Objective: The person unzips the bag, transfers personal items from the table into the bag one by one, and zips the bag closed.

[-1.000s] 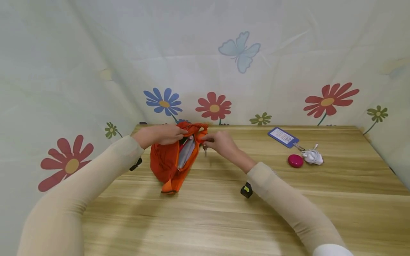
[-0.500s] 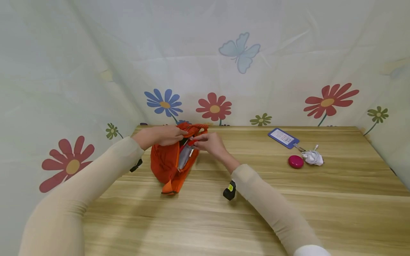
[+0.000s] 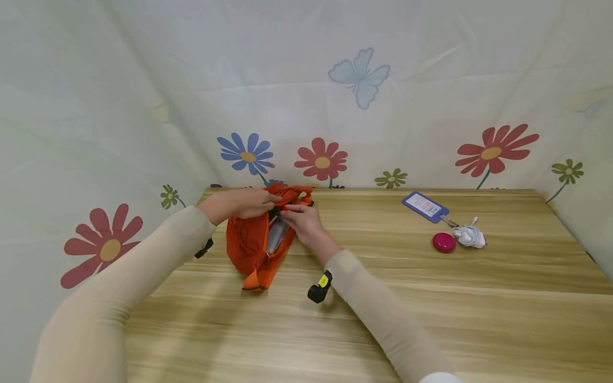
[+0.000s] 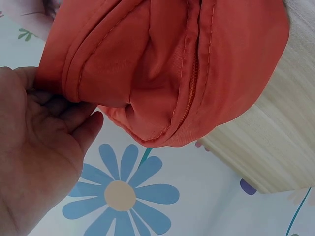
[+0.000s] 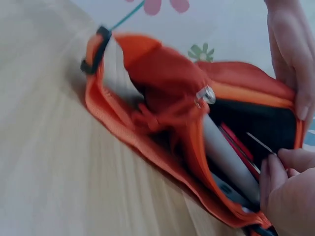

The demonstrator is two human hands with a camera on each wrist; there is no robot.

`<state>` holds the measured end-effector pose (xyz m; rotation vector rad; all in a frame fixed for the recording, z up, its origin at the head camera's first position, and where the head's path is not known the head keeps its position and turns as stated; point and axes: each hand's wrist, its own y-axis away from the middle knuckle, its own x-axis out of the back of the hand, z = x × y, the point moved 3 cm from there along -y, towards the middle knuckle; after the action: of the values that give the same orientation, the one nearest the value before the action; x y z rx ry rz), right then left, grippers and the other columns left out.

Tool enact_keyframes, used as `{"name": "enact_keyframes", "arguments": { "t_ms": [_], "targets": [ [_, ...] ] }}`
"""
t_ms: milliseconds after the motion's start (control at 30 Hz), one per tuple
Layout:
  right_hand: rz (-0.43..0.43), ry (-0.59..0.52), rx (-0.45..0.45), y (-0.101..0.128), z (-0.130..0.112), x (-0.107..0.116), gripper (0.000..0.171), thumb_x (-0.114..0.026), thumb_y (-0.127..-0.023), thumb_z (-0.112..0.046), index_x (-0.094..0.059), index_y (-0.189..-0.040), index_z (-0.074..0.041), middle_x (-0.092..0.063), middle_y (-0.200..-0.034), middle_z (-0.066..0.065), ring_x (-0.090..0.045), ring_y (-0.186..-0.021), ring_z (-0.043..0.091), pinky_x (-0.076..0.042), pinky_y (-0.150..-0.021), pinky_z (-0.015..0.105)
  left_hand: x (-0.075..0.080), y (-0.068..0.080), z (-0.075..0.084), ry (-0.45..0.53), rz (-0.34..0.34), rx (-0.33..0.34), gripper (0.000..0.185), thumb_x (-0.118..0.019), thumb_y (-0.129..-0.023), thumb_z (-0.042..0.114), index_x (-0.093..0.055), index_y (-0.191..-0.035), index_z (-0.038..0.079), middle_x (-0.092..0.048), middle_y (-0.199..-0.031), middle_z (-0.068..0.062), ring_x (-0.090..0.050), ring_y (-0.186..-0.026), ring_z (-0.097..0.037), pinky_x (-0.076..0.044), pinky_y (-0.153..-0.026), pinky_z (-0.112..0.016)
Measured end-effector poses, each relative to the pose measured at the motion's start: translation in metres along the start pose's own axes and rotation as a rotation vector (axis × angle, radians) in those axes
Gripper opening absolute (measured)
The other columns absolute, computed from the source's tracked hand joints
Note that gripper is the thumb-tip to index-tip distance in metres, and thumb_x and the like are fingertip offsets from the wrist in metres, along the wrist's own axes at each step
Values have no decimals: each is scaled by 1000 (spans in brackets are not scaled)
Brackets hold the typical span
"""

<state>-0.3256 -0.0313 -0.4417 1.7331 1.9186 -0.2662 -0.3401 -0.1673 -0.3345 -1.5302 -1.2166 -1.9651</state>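
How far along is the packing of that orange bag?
Partly done: the bag lies open on the table with a grey item and something red already inside. In hand: the left hand holds the opening's rim while the right hand slips a thin item in. Left out: the blue tag, pink disc and white cable.
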Motion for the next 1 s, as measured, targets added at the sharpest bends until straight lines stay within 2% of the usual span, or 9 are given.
{"name": "enact_keyframes", "arguments": {
  "t_ms": [100,200,233,333,467,567,733,867,1000],
  "targets": [
    [45,-45,23,-1,6,-4,28,-65,-92,13,-65,-119,12,-68,-111,21,-68,-113,30,-54,-97,38,1,-1,0,0,5,-6,49,-36,-110,21,-42,-154,3,-47,-153,-20,-47,-139,-37,-32,-118,-51],
    [76,34,68,-1,7,-7,23,-69,-89,12,-69,-112,11,-68,-103,15,-72,-102,25,-57,-92,36,1,-1,0,-1,8,-2,49,-35,-110,22,-41,-155,3,-48,-153,-20,-49,-138,-36,-33,-118,-51],
    [81,99,91,0,6,-7,21,-71,-89,10,-71,-109,10,-68,-102,14,-72,-98,23,-58,-89,34,2,-1,0,0,7,1,49,-35,-110,22,-41,-155,4,-48,-152,-20,-50,-137,-36,-33,-117,-51],
    [112,400,183,1,2,-6,14,-78,-87,0,-77,-101,3,-71,-102,9,-71,-83,15,-59,-75,25,2,-1,-1,-1,7,3,49,-35,-110,22,-42,-155,4,-49,-152,-21,-51,-134,-35,-34,-117,-51],
    [117,792,347,3,-3,-5,10,-83,-84,-11,-79,-91,-4,-75,-96,7,-63,-73,14,-50,-60,19,1,-1,-2,9,7,-3,49,-35,-109,21,-43,-154,3,-48,-152,-21,-49,-137,-36,-33,-117,-51],
    [37,941,460,5,-4,-9,8,-81,-85,-9,-77,-90,-4,-75,-91,8,-64,-74,17,-48,-60,19,0,-1,-3,17,8,-5,49,-35,-109,20,-43,-154,2,-47,-153,-20,-47,-139,-37,-33,-118,-51],
    [-121,1118,580,10,-1,-17,10,-79,-88,-9,-77,-98,-8,-77,-93,5,-71,-86,18,-56,-71,24,-3,-1,-4,24,4,-1,49,-33,-110,21,-42,-155,5,-50,-151,-18,-55,-131,-34,-39,-114,-50],
    [-233,1163,566,12,-3,-16,17,-75,-91,-8,-80,-107,-9,-78,-101,3,-72,-93,16,-57,-76,23,-6,-4,-5,25,4,-11,49,-32,-110,23,-42,-155,8,-51,-151,-16,-56,-129,-32,-41,-112,-49],
    [-302,1205,552,18,-12,-8,24,-69,-93,-1,-79,-113,-9,-77,-107,3,-70,-98,17,-57,-81,26,-6,-6,-7,36,14,2,49,-32,-110,24,-42,-155,9,-50,-152,-16,-54,-131,-32,-40,-113,-50]
  ]
}}
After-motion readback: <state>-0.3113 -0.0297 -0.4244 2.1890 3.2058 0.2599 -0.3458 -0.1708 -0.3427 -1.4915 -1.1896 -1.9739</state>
